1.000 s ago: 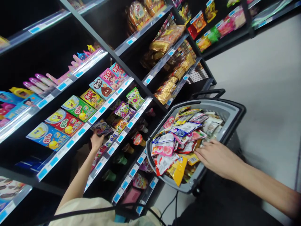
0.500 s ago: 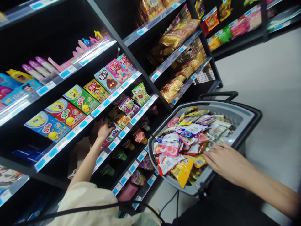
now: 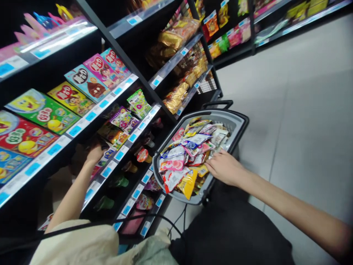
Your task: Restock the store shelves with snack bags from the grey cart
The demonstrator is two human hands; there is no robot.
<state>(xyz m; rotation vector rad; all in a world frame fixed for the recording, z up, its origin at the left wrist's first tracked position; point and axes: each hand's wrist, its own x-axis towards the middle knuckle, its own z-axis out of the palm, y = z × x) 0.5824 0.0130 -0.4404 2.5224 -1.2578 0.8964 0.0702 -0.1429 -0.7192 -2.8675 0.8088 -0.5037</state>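
Observation:
My left hand [image 3: 95,154] reaches into a dark shelf, close to small candy bags. Its fingertips are hidden in shadow, and whatever they touch cannot be made out. Near it stand an orange-and-brown bag [image 3: 117,135], a purple bag [image 3: 124,119] and a green bag [image 3: 138,103]. My right hand [image 3: 223,166] is curled over the near rim of a grey shopping basket [image 3: 239,123], its fingers bent inward against the snack packets. Many small snack packets [image 3: 190,149] fill the basket, with a yellow one [image 3: 188,184] at the near end.
Above my left hand, a shelf holds colourful boxes [image 3: 41,112] behind price labels. Jelly cups [image 3: 143,155] stand on the shelf below. Gold-wrapped packs [image 3: 179,95] lie farther along. A black cable [image 3: 149,217] crosses in front of me. Grey floor [image 3: 303,110] lies to the right.
The view has shifted, so shelves and basket appear farther left. My left hand has gone slightly deeper among the bags, its fingers now less visible. My right hand stays at the basket rim.

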